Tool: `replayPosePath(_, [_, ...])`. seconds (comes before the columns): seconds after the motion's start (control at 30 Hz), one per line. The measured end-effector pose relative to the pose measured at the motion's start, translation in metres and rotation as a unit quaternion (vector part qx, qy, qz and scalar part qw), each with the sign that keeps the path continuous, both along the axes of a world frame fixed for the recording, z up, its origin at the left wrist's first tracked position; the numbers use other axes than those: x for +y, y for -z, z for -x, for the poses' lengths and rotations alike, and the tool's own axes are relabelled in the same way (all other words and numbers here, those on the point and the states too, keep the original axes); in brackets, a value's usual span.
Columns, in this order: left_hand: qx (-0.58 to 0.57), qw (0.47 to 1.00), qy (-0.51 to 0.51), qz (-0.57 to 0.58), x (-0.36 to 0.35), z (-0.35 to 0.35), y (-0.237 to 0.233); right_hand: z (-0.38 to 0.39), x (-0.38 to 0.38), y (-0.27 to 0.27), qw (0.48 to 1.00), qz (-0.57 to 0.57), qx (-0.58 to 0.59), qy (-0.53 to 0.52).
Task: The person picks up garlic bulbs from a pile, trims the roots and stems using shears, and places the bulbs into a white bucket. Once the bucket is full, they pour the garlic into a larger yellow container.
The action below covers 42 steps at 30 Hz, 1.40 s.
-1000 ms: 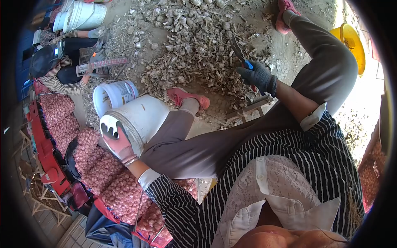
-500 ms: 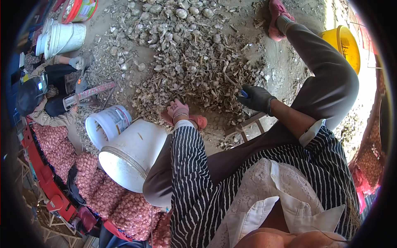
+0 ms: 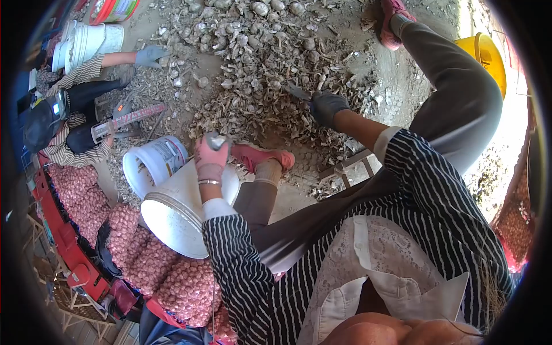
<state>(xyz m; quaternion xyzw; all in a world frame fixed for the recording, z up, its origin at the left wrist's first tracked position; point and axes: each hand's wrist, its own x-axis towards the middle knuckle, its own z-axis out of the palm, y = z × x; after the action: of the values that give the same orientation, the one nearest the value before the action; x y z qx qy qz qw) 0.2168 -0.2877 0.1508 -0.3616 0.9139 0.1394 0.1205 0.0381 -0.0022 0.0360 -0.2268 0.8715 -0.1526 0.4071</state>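
My left hand [image 3: 212, 158], in a pink glove, is closed on a whitish garlic bulb [image 3: 218, 140]. It is raised in front of the large white bucket [image 3: 223, 184] and hides part of its side. My right hand [image 3: 329, 108], in a dark grey glove, grips a cutting tool [image 3: 296, 92] with a metal blade; whether it is a knife or shears I cannot make out. The blade points left over the heap of garlic bulbs and dry husks [image 3: 259, 98] on the ground.
A smaller white bucket [image 3: 135, 172] stands beside the large one. Net sacks of garlic [image 3: 187, 290] line the lower left. At the left another person [image 3: 75, 115] sits by more buckets [image 3: 103, 43], a gloved hand [image 3: 150, 56] reaching over the heap. A yellow bucket [image 3: 489, 60] stands at upper right.
My left hand has risen from the heap and moved left to the large bucket, with a bulb now showing in it. My right hand has shifted left and up. The other person's arm has stretched out.
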Motion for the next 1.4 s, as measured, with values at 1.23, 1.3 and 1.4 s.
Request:
replayPosePath(1.23, [0.257,0.467,-0.548,-0.644,0.138,0.067,0.177,0.027,0.080,-0.104,0.990,0.125,-0.024,-0.054])
replayPosePath(1.3, [0.297,0.397,-0.534,-0.685,0.146,0.069,0.120,0.019,0.074,-0.104,0.989,0.138,-0.025,-0.049])
replayPosePath(1.4, [0.352,0.370,-0.454,-0.730,0.161,0.064,0.078,0.011,0.069,-0.113,0.985,0.151,0.038,-0.077])
